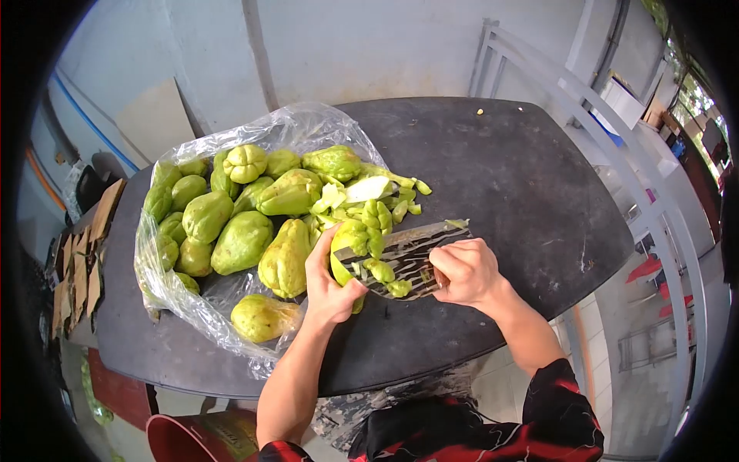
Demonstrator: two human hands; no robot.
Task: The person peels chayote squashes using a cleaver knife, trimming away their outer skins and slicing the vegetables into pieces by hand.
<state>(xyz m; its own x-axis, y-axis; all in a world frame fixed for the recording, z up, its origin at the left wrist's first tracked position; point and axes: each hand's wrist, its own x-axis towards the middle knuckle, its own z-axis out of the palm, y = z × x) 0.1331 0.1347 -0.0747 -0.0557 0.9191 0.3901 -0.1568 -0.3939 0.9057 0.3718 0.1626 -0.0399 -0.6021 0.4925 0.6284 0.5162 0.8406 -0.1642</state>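
My left hand [329,286] is closed around a green chayote [356,239] near the middle of the dark table. A wide, shiny cleaver-like blade [408,258] lies against the fruit's right side, with green cut pieces [381,271] on it. At the blade's right end my right hand [466,271] is wrapped round the handle, which is mostly hidden by the fingers. Whole chayotes [242,242] rest on a clear plastic bag [262,127] to the left. Peelings and cut bits [373,190] are heaped just beyond my left hand.
The dark oval table [508,185] has a pale wall behind it. A grey metal railing [616,146] runs along the right side. Below the table's front left edge stands a red bucket [185,439]. Cardboard pieces [81,266] are at the far left.
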